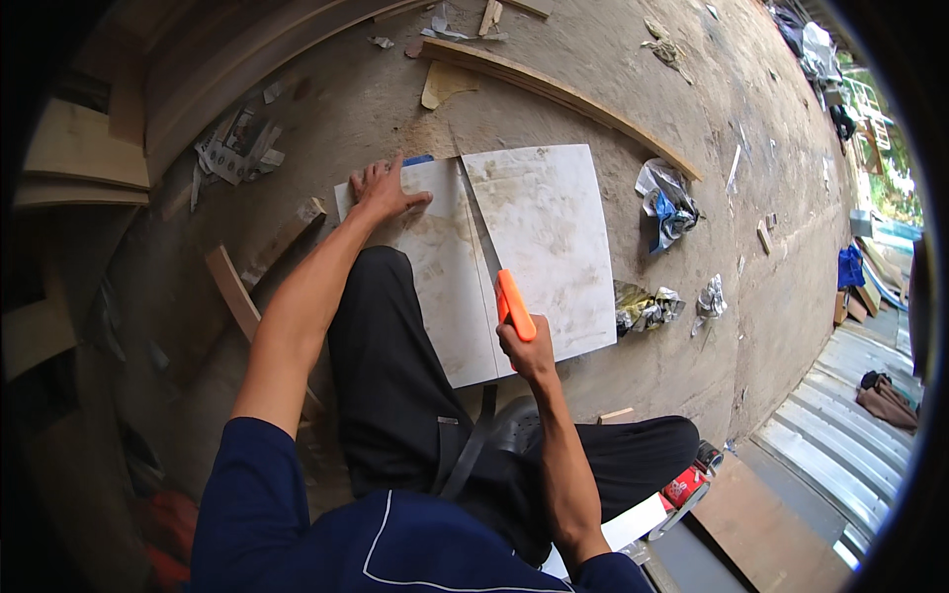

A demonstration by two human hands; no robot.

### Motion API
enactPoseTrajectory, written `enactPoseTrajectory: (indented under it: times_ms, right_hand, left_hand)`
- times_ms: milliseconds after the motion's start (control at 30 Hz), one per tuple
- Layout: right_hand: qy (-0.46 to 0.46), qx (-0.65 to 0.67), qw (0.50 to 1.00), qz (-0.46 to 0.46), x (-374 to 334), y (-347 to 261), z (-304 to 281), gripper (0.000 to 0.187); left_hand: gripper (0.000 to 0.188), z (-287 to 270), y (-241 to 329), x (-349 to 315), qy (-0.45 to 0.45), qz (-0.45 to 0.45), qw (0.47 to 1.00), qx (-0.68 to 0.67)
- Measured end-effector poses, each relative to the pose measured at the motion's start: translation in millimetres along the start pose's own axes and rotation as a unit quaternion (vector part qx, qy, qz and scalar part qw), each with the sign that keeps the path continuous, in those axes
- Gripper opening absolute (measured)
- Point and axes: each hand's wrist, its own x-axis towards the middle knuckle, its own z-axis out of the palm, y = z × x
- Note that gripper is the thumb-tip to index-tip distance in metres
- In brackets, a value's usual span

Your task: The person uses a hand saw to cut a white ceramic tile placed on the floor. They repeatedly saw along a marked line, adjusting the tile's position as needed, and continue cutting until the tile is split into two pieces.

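A white board (554, 237) with brown smudges lies in front of me, partly against my left knee. My right hand (531, 350) is wrapped round the orange handle of a hand saw (514, 304). The saw's narrow blade points away from me over the board, along a dark gap running in from the far edge. A thin line continues toward the near edge. Flat on the board's far left corner, my left hand (382, 192) has its fingers spread. Beside it a small blue thing (419, 159) shows at the far edge, mostly hidden.
Beyond the board lies a long wooden strip (563, 91), with sawdust nearby. Crumpled foil-like wrappers (670, 210) and scraps litter the concrete floor to the right. Wood offcuts (233, 293) lie at left, near stacked boards (84, 148). Corrugated metal sheet (840, 395) is at the lower right.
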Motion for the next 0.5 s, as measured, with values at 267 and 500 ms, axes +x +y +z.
enactPoseTrajectory:
  times_ms: [267, 500]
  right_hand:
    - [0.021, -0.064, 0.996, -0.063, -5, -11, 11, 0.024]
    - [0.062, -0.01, 0.997, -0.052, -13, -4, -18, 0.02]
  left_hand:
    - [0.107, 7, 24, 12, -0.037, 0.04, 0.998, 0.018]
    - [0.105, 10, 18, 15, -0.046, 0.02, 0.998, 0.026]
